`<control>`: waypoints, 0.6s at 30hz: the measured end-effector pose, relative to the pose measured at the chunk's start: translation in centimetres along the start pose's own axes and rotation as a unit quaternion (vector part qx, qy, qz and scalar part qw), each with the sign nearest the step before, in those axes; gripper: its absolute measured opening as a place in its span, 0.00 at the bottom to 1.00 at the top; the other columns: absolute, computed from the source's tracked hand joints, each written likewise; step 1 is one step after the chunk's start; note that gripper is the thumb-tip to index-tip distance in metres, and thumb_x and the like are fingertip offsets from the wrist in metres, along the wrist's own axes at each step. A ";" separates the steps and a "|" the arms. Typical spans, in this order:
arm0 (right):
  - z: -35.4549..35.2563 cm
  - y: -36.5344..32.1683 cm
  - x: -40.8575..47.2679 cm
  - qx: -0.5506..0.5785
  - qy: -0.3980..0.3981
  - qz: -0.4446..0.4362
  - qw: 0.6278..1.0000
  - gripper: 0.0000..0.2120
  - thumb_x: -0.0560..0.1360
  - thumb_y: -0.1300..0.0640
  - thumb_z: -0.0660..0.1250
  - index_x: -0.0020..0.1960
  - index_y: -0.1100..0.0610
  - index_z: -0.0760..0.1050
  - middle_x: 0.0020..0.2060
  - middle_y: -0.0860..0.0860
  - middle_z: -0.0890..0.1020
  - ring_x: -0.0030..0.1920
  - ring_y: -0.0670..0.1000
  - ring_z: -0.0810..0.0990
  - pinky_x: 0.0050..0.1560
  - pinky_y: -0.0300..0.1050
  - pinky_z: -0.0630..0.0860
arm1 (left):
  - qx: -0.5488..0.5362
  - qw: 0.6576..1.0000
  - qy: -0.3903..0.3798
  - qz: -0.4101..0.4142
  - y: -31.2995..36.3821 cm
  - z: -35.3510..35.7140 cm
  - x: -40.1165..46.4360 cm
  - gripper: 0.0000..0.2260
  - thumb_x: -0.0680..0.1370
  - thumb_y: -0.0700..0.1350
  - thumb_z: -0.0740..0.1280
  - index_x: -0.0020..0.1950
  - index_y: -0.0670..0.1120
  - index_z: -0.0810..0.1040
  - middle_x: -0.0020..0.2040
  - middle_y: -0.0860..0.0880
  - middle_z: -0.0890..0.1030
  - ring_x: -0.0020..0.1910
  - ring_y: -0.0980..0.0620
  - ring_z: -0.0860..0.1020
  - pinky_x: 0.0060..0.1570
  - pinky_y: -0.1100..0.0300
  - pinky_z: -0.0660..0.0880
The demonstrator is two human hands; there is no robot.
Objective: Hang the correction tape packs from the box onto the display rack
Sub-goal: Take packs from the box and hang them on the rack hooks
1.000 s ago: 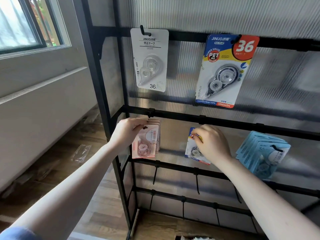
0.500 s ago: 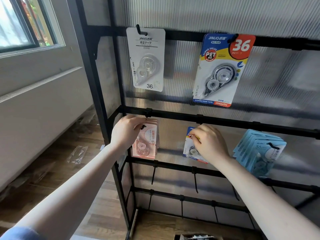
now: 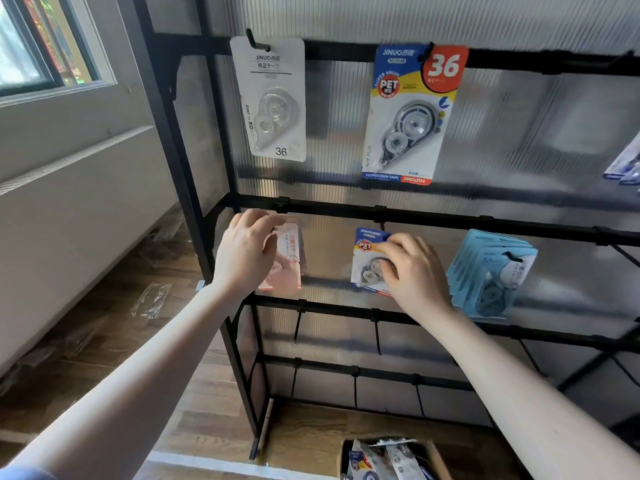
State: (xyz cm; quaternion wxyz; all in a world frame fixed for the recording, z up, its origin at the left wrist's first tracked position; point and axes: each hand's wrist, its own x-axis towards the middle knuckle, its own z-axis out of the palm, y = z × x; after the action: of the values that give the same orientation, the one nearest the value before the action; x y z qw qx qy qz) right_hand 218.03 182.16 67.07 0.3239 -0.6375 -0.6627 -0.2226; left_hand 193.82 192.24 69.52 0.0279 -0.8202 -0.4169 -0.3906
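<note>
Fingers of the left hand (image 3: 244, 258) curl round the upper left edge of a stack of pink correction tape packs (image 3: 287, 261), which hangs from a hook under the second rail of the black display rack (image 3: 180, 188); the thumb lies across the front card and the fingertips reach over its top. Fingers of the right hand (image 3: 412, 271) pinch the top of a small blue and yellow correction tape pack (image 3: 367, 261) just below the same rail, with the index fingertip and thumb meeting on the card's upper edge beside the red round label. Whether that card's hole sits on a hook cannot be told, since the fingers cover it.

Right of the right hand's fingers, apart from them, hangs a fanned stack of light blue packs (image 3: 491, 271). Above the left hand's fingers, on the top rail, hangs a white pack marked 36 (image 3: 273, 102); above the right hand's fingers hangs a larger blue, yellow and red pack marked 36 (image 3: 408, 112). Well below both hands, at the bottom edge of the view, an open cardboard box (image 3: 438, 460) on the wooden floor (image 3: 104, 341) holds more packs. Left of the left forearm a clear plastic wrapper (image 3: 150, 299) lies on the floor under a window (image 3: 41, 46).
</note>
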 end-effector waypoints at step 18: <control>-1.1 17.3 -25.8 0.030 -0.242 0.127 0.961 0.10 0.73 0.64 0.67 0.54 0.61 0.79 0.47 0.59 0.80 0.49 0.62 0.77 0.49 0.51 0.74 | 0.038 0.977 -0.173 -0.123 15.0 15.3 -20.3 0.11 0.71 0.41 0.64 0.52 0.42 0.80 0.50 0.41 0.79 0.48 0.37 0.76 0.49 0.49 0.74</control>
State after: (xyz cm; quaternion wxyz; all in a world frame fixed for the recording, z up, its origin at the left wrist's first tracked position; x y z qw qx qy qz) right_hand 234.76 164.84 47.44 0.1982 -0.7411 -0.6415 0.0012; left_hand 206.74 174.73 49.64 -0.0612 -0.8163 -0.5276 -0.2271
